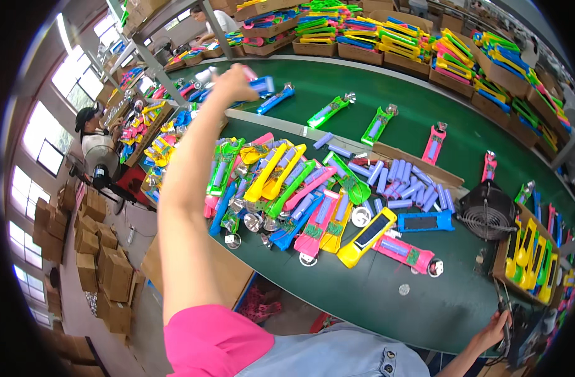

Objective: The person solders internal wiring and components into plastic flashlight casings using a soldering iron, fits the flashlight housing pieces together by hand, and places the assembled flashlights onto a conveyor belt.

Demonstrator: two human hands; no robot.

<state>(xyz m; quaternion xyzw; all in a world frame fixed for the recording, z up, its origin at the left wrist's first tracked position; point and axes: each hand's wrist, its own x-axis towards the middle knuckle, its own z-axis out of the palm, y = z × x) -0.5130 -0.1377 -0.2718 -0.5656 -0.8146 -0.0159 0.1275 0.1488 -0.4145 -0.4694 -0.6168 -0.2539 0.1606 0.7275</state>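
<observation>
Single view: head-worn fisheye, left of a pair. Faces forward, pitched steeply down at green bench (451, 295), close range; windows (39, 129) far off left, edges bowed.

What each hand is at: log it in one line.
left hand: over green belt, at blurred blue piece, grip unclear | right hand: holding dark tool | bench: lavender cylinders, yellow housing, black fan

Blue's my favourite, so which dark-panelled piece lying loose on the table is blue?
The blue piece just left of the black fan; its dark-panelled neighbour, the yellow piece, lies farther left.
</observation>
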